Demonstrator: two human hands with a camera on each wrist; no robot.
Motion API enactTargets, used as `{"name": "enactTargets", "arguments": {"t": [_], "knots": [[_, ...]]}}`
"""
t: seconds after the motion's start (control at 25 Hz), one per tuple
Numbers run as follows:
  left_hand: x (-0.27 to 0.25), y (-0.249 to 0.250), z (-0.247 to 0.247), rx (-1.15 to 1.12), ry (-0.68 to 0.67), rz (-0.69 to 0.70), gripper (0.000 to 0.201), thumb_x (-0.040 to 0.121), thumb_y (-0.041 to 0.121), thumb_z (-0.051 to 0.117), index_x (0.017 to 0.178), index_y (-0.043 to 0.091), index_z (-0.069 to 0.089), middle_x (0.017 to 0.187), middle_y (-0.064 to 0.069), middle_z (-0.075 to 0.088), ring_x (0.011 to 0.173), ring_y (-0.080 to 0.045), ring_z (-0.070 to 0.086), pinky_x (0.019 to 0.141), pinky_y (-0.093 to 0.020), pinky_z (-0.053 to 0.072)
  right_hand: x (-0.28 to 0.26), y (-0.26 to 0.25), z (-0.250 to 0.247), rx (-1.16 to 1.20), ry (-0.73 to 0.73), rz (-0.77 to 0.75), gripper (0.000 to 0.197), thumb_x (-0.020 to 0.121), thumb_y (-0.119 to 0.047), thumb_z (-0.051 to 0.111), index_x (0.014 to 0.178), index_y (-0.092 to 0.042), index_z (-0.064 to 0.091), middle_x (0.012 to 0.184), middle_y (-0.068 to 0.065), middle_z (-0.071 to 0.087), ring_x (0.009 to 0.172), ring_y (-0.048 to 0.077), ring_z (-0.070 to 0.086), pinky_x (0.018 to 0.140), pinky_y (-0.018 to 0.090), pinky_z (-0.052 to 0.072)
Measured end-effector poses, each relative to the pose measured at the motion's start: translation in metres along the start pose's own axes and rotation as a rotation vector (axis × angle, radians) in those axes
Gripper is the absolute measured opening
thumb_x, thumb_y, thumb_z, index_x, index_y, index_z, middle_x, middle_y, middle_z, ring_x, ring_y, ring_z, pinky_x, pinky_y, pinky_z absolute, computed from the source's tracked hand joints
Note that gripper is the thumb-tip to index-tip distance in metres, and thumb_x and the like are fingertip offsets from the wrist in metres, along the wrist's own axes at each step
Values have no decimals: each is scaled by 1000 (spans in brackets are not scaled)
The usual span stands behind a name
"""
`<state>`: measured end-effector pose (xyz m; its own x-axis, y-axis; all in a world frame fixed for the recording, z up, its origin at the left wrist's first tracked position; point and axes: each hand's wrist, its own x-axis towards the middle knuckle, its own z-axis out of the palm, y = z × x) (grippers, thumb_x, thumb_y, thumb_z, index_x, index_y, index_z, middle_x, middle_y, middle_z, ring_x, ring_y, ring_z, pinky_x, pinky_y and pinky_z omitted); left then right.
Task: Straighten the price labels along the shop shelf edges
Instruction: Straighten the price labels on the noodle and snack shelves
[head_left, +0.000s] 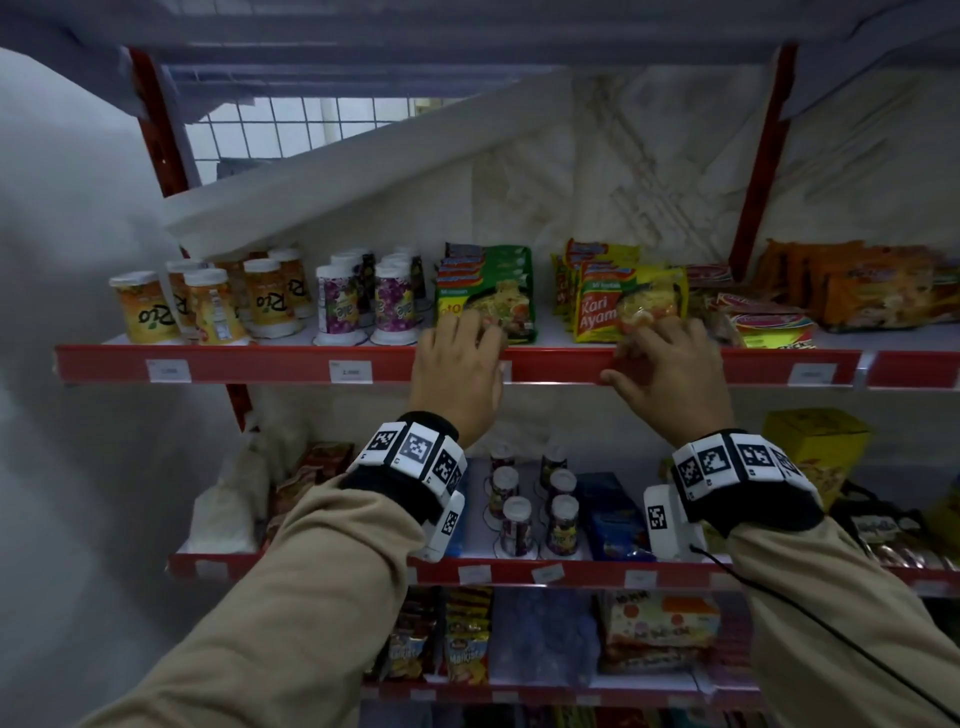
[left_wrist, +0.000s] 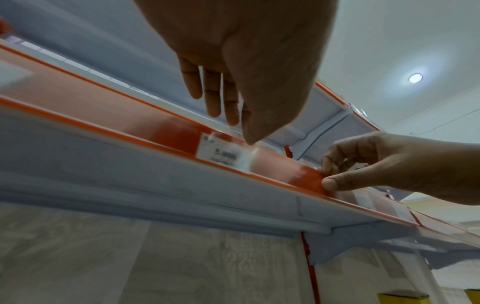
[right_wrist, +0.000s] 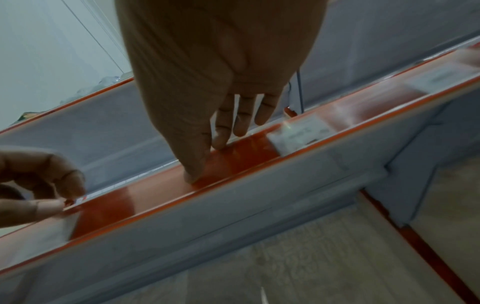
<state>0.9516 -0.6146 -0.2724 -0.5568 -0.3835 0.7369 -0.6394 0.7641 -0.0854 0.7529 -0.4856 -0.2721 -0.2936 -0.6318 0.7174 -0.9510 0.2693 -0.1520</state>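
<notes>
White wall (head_left: 62, 208) left; round ceiling light (left_wrist: 415, 78); marble-patterned back panel (head_left: 623, 171).

Small grocery shop before me: red-edged shelves (head_left: 234, 364) stocked with noodle packets (head_left: 602, 306), rows of drink cups (head_left: 143, 309), price labels (head_left: 350, 371) along front edges.

Glossy red plastic shelf strip (head_left: 249, 364); matt white paper price label (head_left: 350, 371); shiny noodle packets (head_left: 597, 306).
</notes>
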Motion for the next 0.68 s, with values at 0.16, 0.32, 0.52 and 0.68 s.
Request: {"name": "enactTargets", "arguments": {"t": [0.16,0.32,0.52,0.68], "knots": [[17,55,9,-83,-65,93,34,86,24,55,119,18,54,116,-6,51,106,-26,45,86,-36,34,-4,42,-17,-25,-23,37,28,74,-37,76,90,-19,63,104,7,57,109,35,45,88,47,38],[23,107,20,-140,-150,187,49,87,25,54,133,14,46,128,-8,48,115,-27,43,92,-37,35,-4,68,-21,-4,-34,-35,21,77,-22,74,92,-13,62,103,13,59,100,35,45,82,40,37],[18,136,29,-185,-66,145,49,78,19,64,125,8,56,123,-12,54,114,-30,49,89,-39,41,-9,78,-17,21,40,-117,21,76,-8,72,95,-7,62,96,16,57,91,36,49,75,38,40],[20,143,33,-205,17,90,38,76,15,66,113,9,61,109,-11,57,100,-30,52,78,-38,42,-10,81,-17,38,62,-167,20,77,-10,73,96,-7,65,92,14,61,89,35,52,73,40,43]]}}
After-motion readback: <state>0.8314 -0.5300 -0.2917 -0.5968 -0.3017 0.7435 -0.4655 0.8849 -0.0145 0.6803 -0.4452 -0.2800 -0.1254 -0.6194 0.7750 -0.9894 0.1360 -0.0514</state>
